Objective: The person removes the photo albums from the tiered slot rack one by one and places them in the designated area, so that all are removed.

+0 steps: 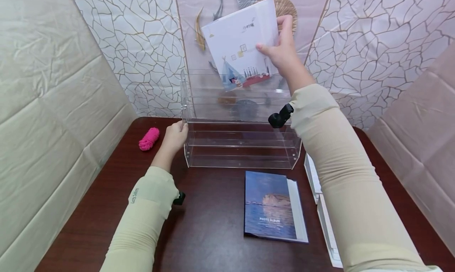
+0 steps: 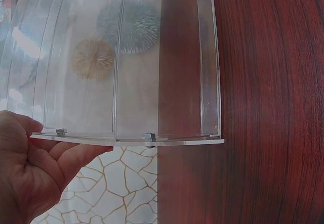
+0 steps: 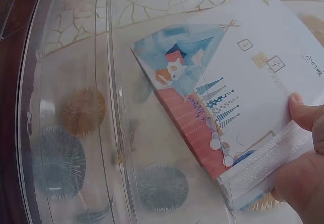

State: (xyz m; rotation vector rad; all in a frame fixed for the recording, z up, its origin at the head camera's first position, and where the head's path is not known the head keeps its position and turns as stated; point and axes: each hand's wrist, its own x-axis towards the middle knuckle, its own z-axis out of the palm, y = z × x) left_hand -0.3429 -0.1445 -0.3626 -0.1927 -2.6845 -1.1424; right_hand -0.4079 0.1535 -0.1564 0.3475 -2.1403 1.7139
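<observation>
A clear acrylic tiered rack [image 1: 241, 161] stands at the back of the dark wooden table. My left hand [image 1: 175, 137] grips its left side panel, thumb on one face and fingers on the other in the left wrist view. Up high, my right hand [image 1: 284, 51] pinches a white photo album [image 1: 231, 39] by its right edge, thumb on the front cover. The album is tilted, with a blue tent drawing along its bottom. Its lower part is behind the rack's clear top panel [image 3: 114, 107] in the right wrist view.
A blue photo album [image 1: 270, 205] lies on the table in front of the rack. White books or boxes [image 1: 328, 228] lie at the right, partly under my right arm. A pink yarn skein [image 1: 149, 139] sits left of the rack. Patterned cloth walls [image 1: 142, 39] enclose the table.
</observation>
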